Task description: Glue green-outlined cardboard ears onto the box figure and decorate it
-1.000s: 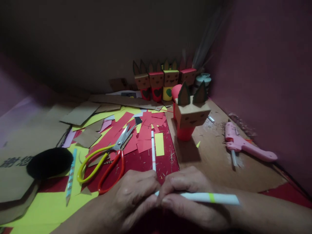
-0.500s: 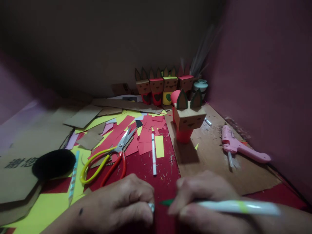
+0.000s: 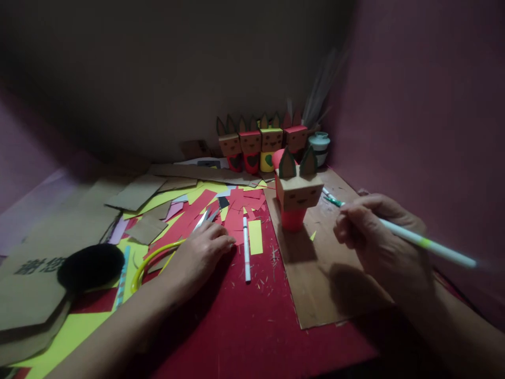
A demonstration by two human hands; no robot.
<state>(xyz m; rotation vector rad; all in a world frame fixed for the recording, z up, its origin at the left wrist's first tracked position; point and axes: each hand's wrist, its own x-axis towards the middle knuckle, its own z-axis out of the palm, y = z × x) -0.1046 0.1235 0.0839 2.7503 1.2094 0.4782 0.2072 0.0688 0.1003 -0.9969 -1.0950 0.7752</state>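
My right hand (image 3: 381, 237) is closed around a white marker (image 3: 426, 241) with a light green ring. Its green tip points left, close to the cardboard animal figure. That figure (image 3: 299, 192) stands on a cardboard sheet, with a box head, green-edged pointed ears and a red body. On the left, my left hand (image 3: 199, 252) rests over the scissors (image 3: 158, 253) with bent fingers, covering the pivot and red handle. Whatever its fingertips hold is hidden. A second white marker (image 3: 246, 252) lies just right of it, beside a yellow paper strip (image 3: 255, 237).
Several similar figures (image 3: 251, 147) line the back beside a pale green jar (image 3: 319, 145). Red paper scraps (image 3: 240, 202) and cardboard pieces (image 3: 136, 192) cover the left. A black oval (image 3: 90, 267) and a striped pencil (image 3: 122, 279) lie there. A purple wall (image 3: 414, 131) bounds the right.
My hands have moved apart: the left up and left onto the scissors, the right up and right with the marker, now blocking the pink glue gun. The small white piece in my left fingers no longer shows.
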